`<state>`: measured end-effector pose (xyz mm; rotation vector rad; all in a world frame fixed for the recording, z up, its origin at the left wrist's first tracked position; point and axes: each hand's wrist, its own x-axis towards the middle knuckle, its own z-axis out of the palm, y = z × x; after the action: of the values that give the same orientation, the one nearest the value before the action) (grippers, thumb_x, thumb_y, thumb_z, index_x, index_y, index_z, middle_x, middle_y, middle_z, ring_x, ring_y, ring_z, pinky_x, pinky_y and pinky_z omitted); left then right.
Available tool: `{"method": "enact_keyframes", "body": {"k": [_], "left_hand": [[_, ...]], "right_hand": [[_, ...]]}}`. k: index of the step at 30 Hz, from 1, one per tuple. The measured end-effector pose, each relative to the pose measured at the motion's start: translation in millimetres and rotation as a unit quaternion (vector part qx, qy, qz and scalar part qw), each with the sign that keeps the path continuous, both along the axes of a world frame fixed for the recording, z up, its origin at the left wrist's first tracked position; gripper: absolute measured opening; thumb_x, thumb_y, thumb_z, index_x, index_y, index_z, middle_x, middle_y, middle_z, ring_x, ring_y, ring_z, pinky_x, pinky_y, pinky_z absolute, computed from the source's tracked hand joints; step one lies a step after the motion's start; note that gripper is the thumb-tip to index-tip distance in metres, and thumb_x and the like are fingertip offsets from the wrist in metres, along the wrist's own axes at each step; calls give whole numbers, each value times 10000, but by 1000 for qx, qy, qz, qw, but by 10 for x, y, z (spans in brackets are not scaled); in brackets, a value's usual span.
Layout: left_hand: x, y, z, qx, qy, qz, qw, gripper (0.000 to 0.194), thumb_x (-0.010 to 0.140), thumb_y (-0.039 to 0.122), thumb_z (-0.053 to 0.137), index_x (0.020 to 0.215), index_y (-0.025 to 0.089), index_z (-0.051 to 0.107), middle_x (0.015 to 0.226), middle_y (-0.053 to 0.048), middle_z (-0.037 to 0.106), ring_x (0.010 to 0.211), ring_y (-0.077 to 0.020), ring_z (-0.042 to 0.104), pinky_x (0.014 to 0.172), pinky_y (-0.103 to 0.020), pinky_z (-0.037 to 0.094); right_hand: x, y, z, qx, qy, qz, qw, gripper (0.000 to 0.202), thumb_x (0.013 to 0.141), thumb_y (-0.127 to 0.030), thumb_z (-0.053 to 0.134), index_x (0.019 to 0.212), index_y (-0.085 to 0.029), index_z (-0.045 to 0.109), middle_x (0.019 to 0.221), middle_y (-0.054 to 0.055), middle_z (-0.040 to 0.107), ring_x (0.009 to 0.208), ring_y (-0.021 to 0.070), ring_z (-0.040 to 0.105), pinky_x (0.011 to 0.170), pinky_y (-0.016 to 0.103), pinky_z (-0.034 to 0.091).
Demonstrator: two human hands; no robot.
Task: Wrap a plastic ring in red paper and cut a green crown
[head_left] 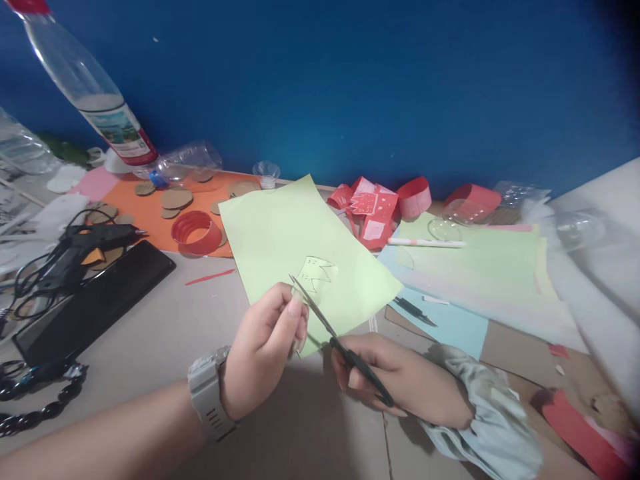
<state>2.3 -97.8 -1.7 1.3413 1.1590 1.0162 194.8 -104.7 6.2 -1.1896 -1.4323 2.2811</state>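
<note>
A sheet of light green paper [280, 230] is pinched at its near edge between the thumb and fingers of my left hand [270, 337], which wears a grey watch. Near that grip the sheet carries a small pen outline [316, 272] with a zigzag side. Black-handled scissors [327, 325] are in my right hand [395, 370], fingers wrapped around the handles. Their blades look nearly closed and point up and left, with the tips by my left thumb, beside the drawing. Whether paper lies between the blades cannot be made out.
Left, a glue gun [95, 243] and a black phone [100, 300] lie near a red ring [196, 232] and cardboard discs [176, 198]. A bottle [107, 110] stands behind. Red paper pieces [373, 210], a white pen [427, 243] and a craft knife [414, 310] lie right.
</note>
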Motion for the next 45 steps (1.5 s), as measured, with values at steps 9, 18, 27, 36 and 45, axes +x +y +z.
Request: {"method": "enact_keyframes", "body": {"k": [9, 18, 27, 36, 45], "left_hand": [[-7, -3, 1, -5, 3, 0, 1000, 343, 961, 348, 386, 660, 193, 434, 594, 35, 481, 520, -85, 435, 532, -228, 377], [-10, -9, -2, 1, -16, 1, 1000, 336, 959, 332, 398, 656, 191, 431, 594, 40, 478, 515, -77, 431, 534, -221, 380], [6, 2, -2, -7, -23, 0, 1000, 344, 960, 346, 395, 655, 191, 426, 580, 47, 469, 503, -72, 419, 523, -215, 374], [-2, -2, -26, -14, -20, -7, 1000, 328, 965, 341, 391, 675, 192, 423, 582, 52, 471, 515, -73, 427, 537, -217, 374], [5, 5, -28, -5, -26, -5, 1000, 324, 961, 320, 399, 663, 192, 415, 563, 57, 470, 502, -65, 430, 521, -199, 377]], "right_hand": [[-11, -1, -5, 6, 2, 3, 1000, 552, 715, -708, 584, 735, -169, 467, 479, -91, 387, 355, 32, 296, 326, 164, 239], [2, 2, -18, 14, -1, 11, 1000, 522, 756, -685, 560, 745, -171, 470, 487, -88, 384, 367, 37, 288, 327, 167, 232], [11, -13, -51, 26, -6, 9, 1000, 414, 834, -567, 553, 754, -169, 475, 489, -87, 374, 373, 39, 287, 345, 170, 232], [-20, 1, 13, 14, -28, 14, 999, 617, 664, -776, 556, 739, -173, 450, 536, -78, 377, 404, 36, 294, 351, 170, 229], [13, -18, -34, 22, -18, 16, 999, 514, 774, -675, 548, 774, -167, 473, 553, -74, 384, 412, 38, 301, 354, 168, 248]]}}
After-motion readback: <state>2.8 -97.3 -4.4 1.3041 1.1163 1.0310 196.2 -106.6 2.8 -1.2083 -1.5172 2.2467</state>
